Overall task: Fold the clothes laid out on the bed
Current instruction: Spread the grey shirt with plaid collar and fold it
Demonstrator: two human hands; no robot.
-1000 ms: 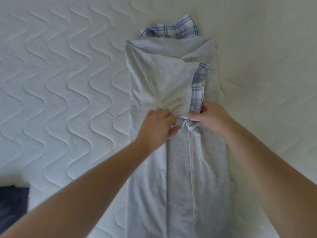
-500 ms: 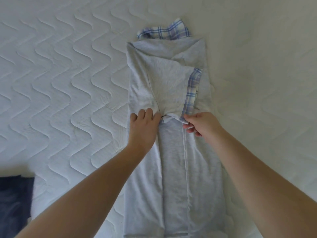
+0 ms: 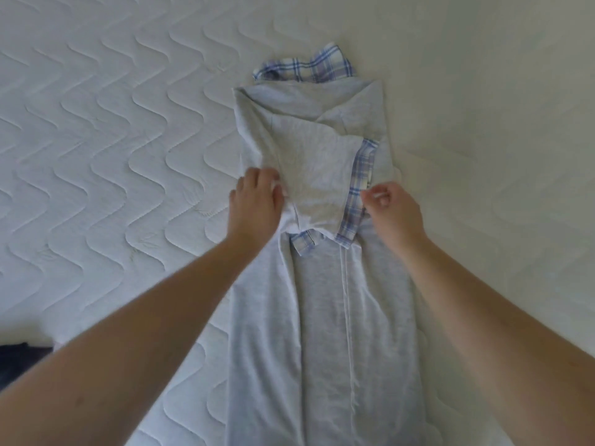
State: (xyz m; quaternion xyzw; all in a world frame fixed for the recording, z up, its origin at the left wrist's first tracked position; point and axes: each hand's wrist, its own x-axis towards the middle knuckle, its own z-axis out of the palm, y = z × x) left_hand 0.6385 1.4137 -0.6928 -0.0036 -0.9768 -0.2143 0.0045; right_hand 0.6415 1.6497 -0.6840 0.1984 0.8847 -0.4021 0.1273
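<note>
A light grey garment [image 3: 322,333] with blue plaid trim lies lengthwise on the white quilted bed [image 3: 112,156], folded into a long narrow strip. Its plaid collar [image 3: 309,64] pokes out at the far end. A sleeve [image 3: 322,175] with a plaid cuff edge is folded across the upper part. My left hand [image 3: 256,201] grips the sleeve's left edge with curled fingers. On the sleeve's right side, my right hand [image 3: 391,210] pinches the fabric beside the plaid cuff strip [image 3: 357,194].
A dark blue piece of cloth [image 3: 19,362] lies at the bed's lower left. Bare quilted mattress spreads to the left, and smooth white sheet [image 3: 499,123] to the right of the garment.
Both hands have moved apart and farther up the garment, from the sleeve's bunched end to its two sides. The sleeve now lies spread wider, with a plaid tab showing below it.
</note>
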